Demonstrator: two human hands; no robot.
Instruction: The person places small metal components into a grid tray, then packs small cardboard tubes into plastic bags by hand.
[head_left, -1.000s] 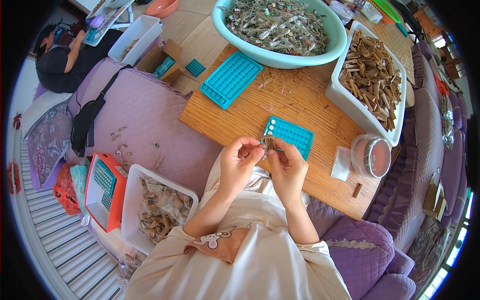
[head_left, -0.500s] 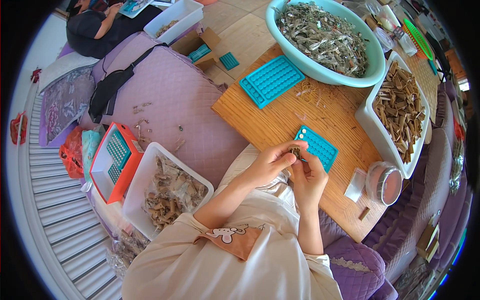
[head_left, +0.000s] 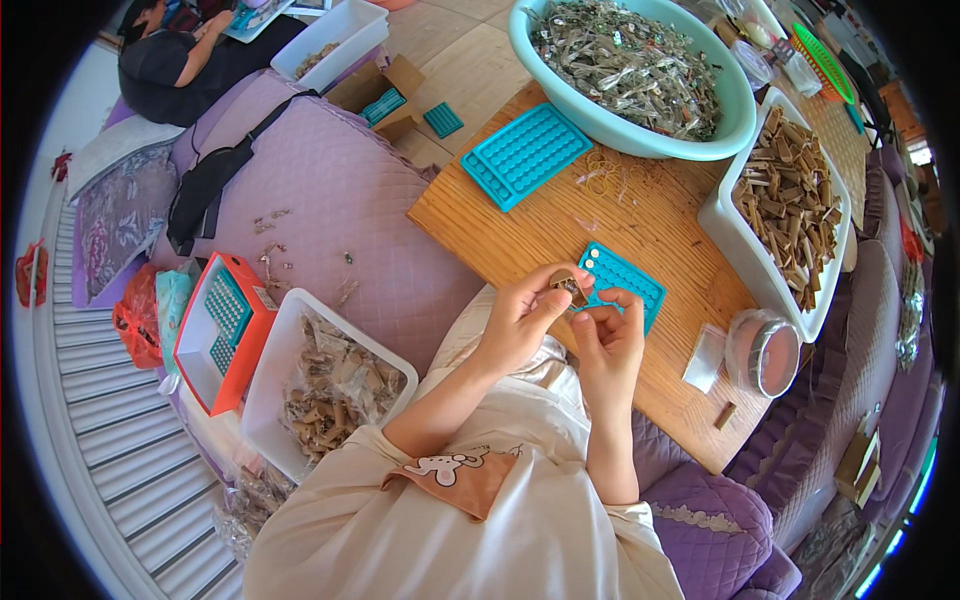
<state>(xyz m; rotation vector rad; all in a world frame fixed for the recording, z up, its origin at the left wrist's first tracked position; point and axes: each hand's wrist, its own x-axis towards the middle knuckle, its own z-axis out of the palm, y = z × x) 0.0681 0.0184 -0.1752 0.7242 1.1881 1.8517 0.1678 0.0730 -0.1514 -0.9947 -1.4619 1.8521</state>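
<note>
- The room has a pale tiled floor (head_left: 465, 62) at the top and a quilted purple sofa (head_left: 350, 205) filling much of the left; a seated person (head_left: 165, 75) is at the upper left.
- The wooden worktop (head_left: 520, 240) stands in front of the wearer, one corner jutting toward the sofa, its near edge slanting down to the right behind the hands.
- A pale blue bowl (head_left: 528, 68), heaped with clear packets, crowds the far side.
- A white bin (head_left: 745, 262) of brown pieces lines the right; wood grain shows between it and the nearer tray.
- Another white bin (head_left: 262, 402), beside an orange box (head_left: 247, 345), sits left of the lap.
- Two teal trays lie flat: the far tray (head_left: 527, 155) near the bowl, the near tray (head_left: 632, 285) just beyond the hands.
- The left hand (head_left: 520, 318) pinches a piece between thumb and fingers at the near edge.
- The right hand (head_left: 612, 338) is half curled close by; whether it grips anything, I cannot tell.
- A round tub (head_left: 762, 352) stands near the right edge, a flat clear bag (head_left: 705, 358) beside it.
- The held brown piece (head_left: 568, 284) is up in the left fingertips, before the near tray.
- A loose brown piece (head_left: 725, 415) lies toward the near right corner.
</note>
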